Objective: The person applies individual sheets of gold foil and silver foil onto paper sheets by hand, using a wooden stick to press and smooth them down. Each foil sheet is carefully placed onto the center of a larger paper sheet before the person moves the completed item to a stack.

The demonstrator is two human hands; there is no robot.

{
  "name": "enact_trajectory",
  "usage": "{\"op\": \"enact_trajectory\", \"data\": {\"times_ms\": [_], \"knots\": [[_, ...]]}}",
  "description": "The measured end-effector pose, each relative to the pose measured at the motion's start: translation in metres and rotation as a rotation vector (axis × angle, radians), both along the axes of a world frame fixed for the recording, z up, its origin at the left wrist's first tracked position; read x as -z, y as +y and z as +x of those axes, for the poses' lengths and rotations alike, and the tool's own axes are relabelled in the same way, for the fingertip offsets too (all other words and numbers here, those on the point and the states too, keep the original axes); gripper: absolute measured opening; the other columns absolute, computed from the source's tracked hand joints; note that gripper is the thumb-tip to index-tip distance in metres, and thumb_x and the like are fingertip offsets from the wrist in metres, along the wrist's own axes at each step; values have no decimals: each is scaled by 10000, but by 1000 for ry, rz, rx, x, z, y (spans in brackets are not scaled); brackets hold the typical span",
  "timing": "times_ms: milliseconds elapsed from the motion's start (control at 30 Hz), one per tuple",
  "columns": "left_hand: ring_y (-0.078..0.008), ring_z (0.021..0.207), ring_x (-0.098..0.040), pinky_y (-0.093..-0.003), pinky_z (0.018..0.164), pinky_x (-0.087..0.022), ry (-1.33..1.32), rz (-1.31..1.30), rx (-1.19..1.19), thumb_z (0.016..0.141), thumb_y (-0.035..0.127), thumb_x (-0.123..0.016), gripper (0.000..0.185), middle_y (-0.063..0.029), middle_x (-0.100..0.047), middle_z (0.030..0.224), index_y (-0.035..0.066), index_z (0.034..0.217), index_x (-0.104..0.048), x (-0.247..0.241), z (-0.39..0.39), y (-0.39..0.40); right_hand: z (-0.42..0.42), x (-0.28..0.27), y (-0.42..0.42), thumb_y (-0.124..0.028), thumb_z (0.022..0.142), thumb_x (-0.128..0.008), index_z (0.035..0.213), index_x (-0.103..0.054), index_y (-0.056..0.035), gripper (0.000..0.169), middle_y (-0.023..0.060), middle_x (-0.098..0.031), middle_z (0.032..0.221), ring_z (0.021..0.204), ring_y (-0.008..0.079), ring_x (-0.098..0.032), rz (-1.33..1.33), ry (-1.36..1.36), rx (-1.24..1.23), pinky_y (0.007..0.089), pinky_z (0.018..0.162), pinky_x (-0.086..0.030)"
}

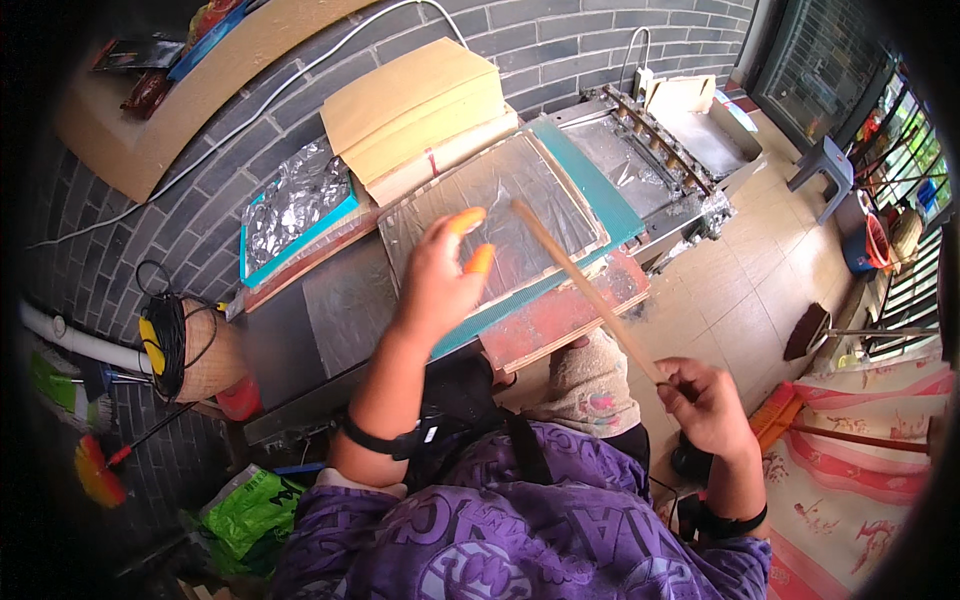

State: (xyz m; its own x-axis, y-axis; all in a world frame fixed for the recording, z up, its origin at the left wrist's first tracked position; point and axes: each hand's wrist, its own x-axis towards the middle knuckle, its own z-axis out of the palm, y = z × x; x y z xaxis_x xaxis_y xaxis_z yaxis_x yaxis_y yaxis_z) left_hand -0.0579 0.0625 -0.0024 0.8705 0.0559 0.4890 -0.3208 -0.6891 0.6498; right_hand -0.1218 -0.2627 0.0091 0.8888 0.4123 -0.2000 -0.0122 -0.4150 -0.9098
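Observation:
My right hand (705, 405) is closed around the near end of a long thin wooden stick (600, 300). The stick's far end lies over a grey, wrinkled foil-like sheet (525, 247) in a shallow frame. My left hand (446, 277), with orange finger cots on two fingertips, hovers over the left part of that sheet, fingers apart and holding nothing. A teal ribbed board (600, 187) lies under the frame, and a worn red board (555, 322) sticks out below it. Whether the stick touches the sheet I cannot tell.
A stack of brown paper (416, 101) stands behind the frame. To its left, a turquoise tray (300, 247) holds crumpled silver foil (300, 202). A metal device with a roller bar (660, 142) sits at the back right. Beyond it, a grey plastic stool (825, 169) stands on the tiled floor.

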Motion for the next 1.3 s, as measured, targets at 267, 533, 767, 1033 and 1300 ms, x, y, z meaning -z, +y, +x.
{"op": "enact_trajectory", "data": {"times_ms": [267, 533, 767, 1033, 1300], "knots": [[-355, 1185, -402, -385, 992, -342, -10, 345, 61, 776, 138, -625, 488, -217, -429, 1241, -57, 1182, -437, 20, 10, -52, -18, 4, -12, 16, 794, -572, 984, -579, 51, 194, 5, -493, 600, 565, 61, -429, 44, -34, 223, 220, 508, -364], [-346, 1230, -348, -434, 1056, -233, 1, 452, 94, 768, 216, -616, 499, -207, -420, 1252, -52, 1163, -470, 21, 12, -61, -21, 6, -27, 52, 785, -569, 1015, -576, 57, 230, -21, -491, 654, 574, 42, -433, 66, -52, 287, 201, 503, -346], [-364, 1212, -363, -445, 1043, -249, 8, 436, 83, 769, 214, -624, 504, -208, -443, 1233, -50, 1169, -468, 22, 11, -61, -29, -23, -55, 22, 806, -540, 1008, -574, 63, 209, -22, -493, 637, 527, 47, -421, 202, 192, 265, 197, 474, -330], [-360, 1171, -415, -430, 1019, -298, -49, 374, 40, 781, 217, -603, 468, -222, -504, 1153, -46, 1148, -482, 27, 17, -62, -36, -24, -65, 17, 767, -567, 967, -593, 61, 206, 3, -511, 610, 538, 70, -464, 24, 86, 104, 217, 486, -377], [-284, 785, -609, -364, 710, -481, 56, 379, -104, 742, 142, -648, 555, -128, -633, 839, -8, 1228, -426, 2, 40, -78, -35, -21, -65, 34, 759, -554, 971, -586, 50, 214, -1, -499, 617, 536, 65, -463, 47, 114, 169, 210, 482, -365]]}}
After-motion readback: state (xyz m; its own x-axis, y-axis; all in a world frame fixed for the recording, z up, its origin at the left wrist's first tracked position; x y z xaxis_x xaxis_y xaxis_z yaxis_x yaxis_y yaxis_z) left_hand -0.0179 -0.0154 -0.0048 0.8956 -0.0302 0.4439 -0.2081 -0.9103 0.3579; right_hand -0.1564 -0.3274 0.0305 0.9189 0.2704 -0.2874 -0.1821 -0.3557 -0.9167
